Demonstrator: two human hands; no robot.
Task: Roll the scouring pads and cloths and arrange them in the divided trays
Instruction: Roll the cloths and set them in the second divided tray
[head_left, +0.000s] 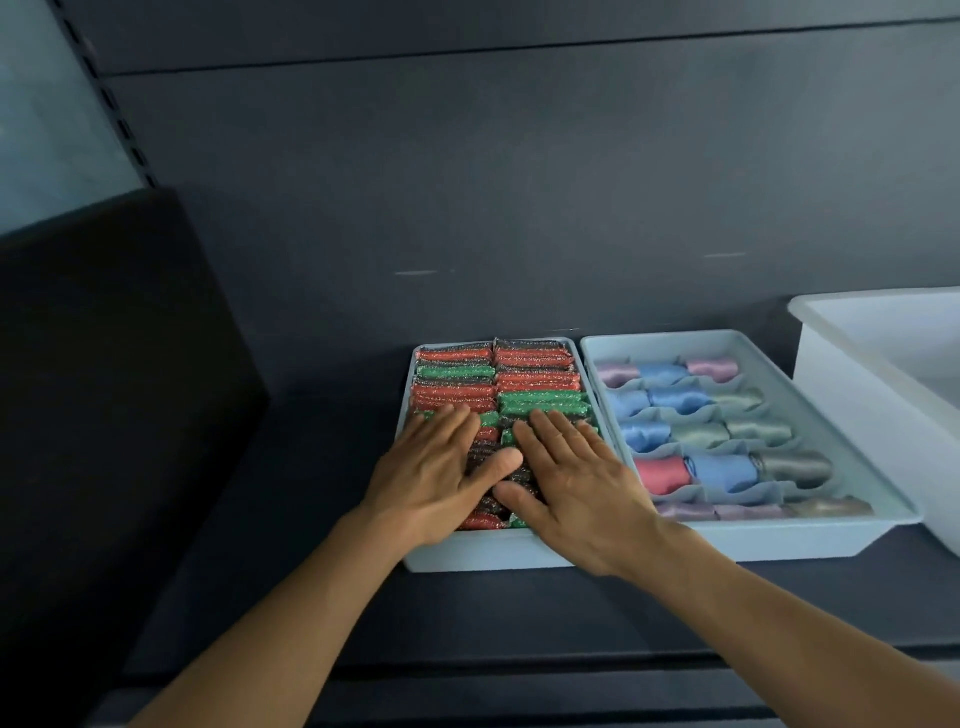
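Two pale blue trays stand side by side on a dark shelf. The left tray (467, 553) is packed with rolled red, green and dark glittery scouring pads (535, 371) in two columns. My left hand (436, 478) and my right hand (576, 483) lie flat, fingers spread, on the pads in the tray's near half, thumbs almost touching. Neither hand grips anything. The right tray (779, 540) has wavy dividers and holds rolled satin cloths (675, 397) in blue, pink, grey and red. The pads under my palms are hidden.
A white plastic bin (857, 374) stands at the right edge, close to the cloth tray. A black box-like block (104, 389) fills the left side. The dark back wall rises right behind the trays. The shelf's front edge (519, 670) runs below my forearms.
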